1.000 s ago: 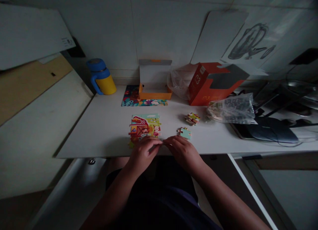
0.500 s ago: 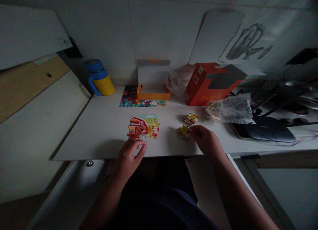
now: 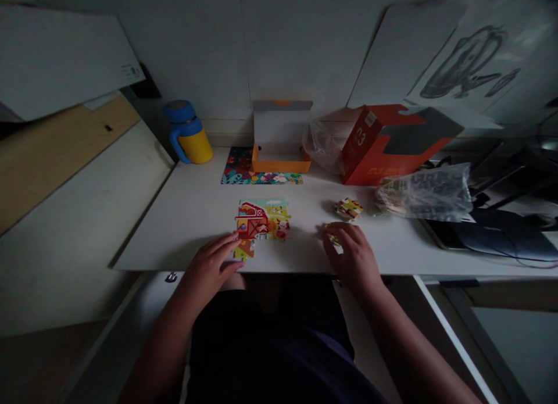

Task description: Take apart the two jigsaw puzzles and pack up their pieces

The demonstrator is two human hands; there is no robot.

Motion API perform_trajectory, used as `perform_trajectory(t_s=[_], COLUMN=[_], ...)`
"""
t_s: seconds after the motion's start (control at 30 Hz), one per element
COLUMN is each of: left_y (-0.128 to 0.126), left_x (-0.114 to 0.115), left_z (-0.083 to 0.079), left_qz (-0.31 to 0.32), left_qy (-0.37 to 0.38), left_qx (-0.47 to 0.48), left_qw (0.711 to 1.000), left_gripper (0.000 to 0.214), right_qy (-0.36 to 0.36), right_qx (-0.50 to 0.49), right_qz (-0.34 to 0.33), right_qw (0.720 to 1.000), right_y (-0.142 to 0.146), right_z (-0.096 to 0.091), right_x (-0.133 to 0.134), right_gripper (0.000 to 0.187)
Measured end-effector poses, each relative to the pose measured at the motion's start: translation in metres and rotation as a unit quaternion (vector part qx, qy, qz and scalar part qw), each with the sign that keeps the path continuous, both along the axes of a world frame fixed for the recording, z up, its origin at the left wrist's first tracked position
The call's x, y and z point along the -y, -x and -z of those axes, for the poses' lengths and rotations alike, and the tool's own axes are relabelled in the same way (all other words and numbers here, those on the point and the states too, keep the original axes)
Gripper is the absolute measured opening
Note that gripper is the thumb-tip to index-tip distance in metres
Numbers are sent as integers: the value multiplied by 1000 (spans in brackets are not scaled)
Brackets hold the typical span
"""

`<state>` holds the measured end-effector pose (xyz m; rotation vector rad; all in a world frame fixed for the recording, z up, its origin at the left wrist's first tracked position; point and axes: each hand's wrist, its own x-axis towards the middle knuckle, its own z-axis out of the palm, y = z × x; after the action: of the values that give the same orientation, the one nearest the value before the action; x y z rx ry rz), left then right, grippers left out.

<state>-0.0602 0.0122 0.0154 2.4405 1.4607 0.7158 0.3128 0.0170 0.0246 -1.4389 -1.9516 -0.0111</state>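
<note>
A partly joined jigsaw puzzle (image 3: 265, 221) with a red barn and animals lies flat on the white desk (image 3: 161, 229). At its lower left, a brown and green puzzle piece (image 3: 244, 250) juts out toward the desk's front edge. My left hand (image 3: 209, 264) rests beside that piece, fingers stretched and holding nothing, the fingertips at the puzzle's left edge. To the right, my right hand (image 3: 355, 253) curls its fingers and thumb round a small pile of puzzle pieces (image 3: 333, 240), mostly covered by the hand. Another stack of puzzle pieces (image 3: 349, 208) sits just behind it.
At the back stand an open orange box (image 3: 281, 165) on a colourful flowered sheet (image 3: 238, 174), a blue and yellow flask (image 3: 194, 139) and a red-orange carton (image 3: 366, 151). Clear plastic bags (image 3: 429, 195) and dark items (image 3: 501, 232) crowd the right side.
My left hand has shifted left and flattened out, leaving the lower-left piece in view. My right hand has come down over the near pile. The whole view has swung slightly.
</note>
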Motion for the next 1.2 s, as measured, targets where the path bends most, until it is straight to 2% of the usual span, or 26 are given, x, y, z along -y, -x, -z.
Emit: perform_trajectory(t_s=[0.13,0.27,0.5,0.67,0.87,0.97,1.1,1.2], left_y=[1,2,3,5,7,2,-8,-13], left_x=[-16,-21,-15,-10,-5,-4,-3,-6], left_z=[-3,-6,-7,-5,-2,-2,-1,-2], left_qz=[31,66,95,100,104,87,48,28], left_qy=[36,15,-37,-66,-75,-64,-46,-46], left_qx=[-24,-42,-74,-101,-124,-105,-93,-102], left_qw=[999,997,992,988,984,989,993,993], left_gripper=[40,34,34,34,45,37,56,53], right_qy=[32,54,93,86,77,77,79,83], right_qx=[39,68,98,108,95,101,92,89], right_qz=[-158,-211,-202,-187,-187,-186,-188,-187], right_qw=[986,974,970,973,975,974,975,975], right_y=[39,65,78,81,80,81,81,80], right_z=[8,16,15,15,13,13,14,15], right_x=[1,-2,-16,-25,-23,-23,-22,-22], right_gripper=[26,33,30,23,23,24,24,25])
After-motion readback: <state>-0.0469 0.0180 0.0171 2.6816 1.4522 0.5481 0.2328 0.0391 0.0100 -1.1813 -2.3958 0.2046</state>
